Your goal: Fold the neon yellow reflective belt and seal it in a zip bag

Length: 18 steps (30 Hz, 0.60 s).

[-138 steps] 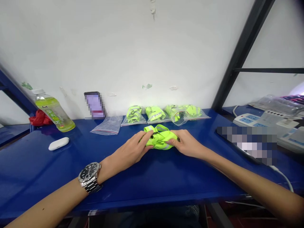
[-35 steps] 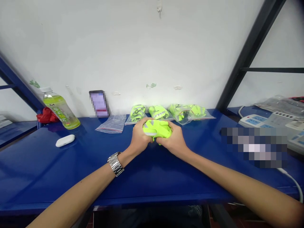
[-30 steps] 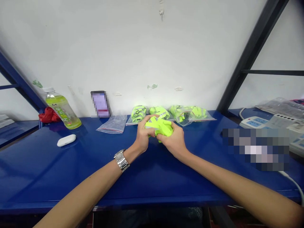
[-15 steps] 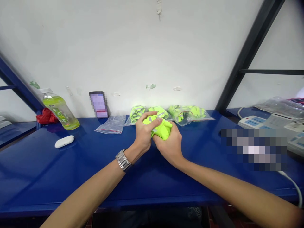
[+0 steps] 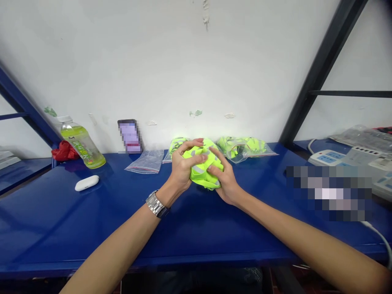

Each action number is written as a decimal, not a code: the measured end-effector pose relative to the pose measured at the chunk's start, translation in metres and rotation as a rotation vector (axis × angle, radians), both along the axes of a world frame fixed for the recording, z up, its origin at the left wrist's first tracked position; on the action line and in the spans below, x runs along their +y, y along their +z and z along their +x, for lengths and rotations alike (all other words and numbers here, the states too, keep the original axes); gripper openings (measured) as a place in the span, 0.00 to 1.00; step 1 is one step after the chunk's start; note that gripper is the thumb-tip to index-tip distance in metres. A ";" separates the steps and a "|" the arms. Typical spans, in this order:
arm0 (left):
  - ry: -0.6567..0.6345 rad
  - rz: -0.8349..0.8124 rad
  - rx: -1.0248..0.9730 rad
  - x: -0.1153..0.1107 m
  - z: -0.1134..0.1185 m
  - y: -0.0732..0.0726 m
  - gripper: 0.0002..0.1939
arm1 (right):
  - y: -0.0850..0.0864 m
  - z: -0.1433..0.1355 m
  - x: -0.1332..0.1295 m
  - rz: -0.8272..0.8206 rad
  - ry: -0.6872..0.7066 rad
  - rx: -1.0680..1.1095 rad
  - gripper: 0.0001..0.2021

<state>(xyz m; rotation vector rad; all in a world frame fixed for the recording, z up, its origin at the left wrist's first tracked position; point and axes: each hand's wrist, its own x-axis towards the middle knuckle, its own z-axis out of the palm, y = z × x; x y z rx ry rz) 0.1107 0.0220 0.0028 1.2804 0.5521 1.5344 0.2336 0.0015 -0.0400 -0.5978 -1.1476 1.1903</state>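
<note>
Nearest: blue table (image 5: 196, 241), front edge running across below the forearms. Watch (image 5: 156, 204) with metal band on the left wrist.

Left hand (image 5: 180, 168): grip closed on the left side of a yellow-green fabric bundle (image 5: 200, 168) with silvery strips, thumb pressed across its front. Right hand (image 5: 228, 181): grip on the right side, thumb on the front, fingers curving over the upper right.

Change: 0.5 s ago the right hand cupped the bundle closely from below; now it has come round to the side, its fingers more spread, and more of the fabric shows. Folds look looser, so my judgement is that the compact shape now depends on pressure from both hands. Bundle is above the table's middle; cannot tell whether its underside touches.

Mid-table, left: white case (image 5: 87, 183), lying flat. Right: pixelated dark device (image 5: 327, 194), white cable (image 5: 379, 237) beside it.

Farther: flat clear bag (image 5: 145, 161), left of the bundle. Bagged fabric (image 5: 178, 143) just behind the left hand; more bagged fabric (image 5: 255, 146) right of the bundle, exact bag count unclear. Bottle (image 5: 84, 148) tilted, red item (image 5: 63, 151) beside it. Power strips (image 5: 329, 157) far right.

Farthest: phone (image 5: 130, 136) leaning on the wall (image 5: 171, 69).
</note>
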 end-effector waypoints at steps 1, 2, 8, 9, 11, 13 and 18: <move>0.012 0.012 0.010 -0.001 0.000 -0.002 0.13 | 0.001 0.000 -0.002 -0.025 0.087 0.034 0.31; 0.031 0.018 0.018 -0.001 0.000 -0.004 0.13 | 0.003 0.000 -0.004 -0.039 0.148 0.049 0.28; 0.224 0.064 0.109 0.000 0.001 -0.026 0.14 | 0.010 0.000 -0.008 -0.127 0.122 0.017 0.23; 0.250 0.086 0.123 -0.001 0.002 -0.028 0.15 | 0.010 0.001 -0.007 -0.136 0.117 0.013 0.23; 0.290 0.127 0.135 -0.003 0.005 -0.030 0.19 | 0.011 0.002 -0.007 -0.147 0.139 0.023 0.23; 0.313 0.139 0.139 -0.005 0.007 -0.029 0.23 | 0.011 0.001 -0.007 -0.159 0.170 0.039 0.22; 0.167 0.088 0.009 -0.003 0.006 -0.027 0.23 | 0.010 -0.001 -0.009 -0.148 0.163 0.035 0.21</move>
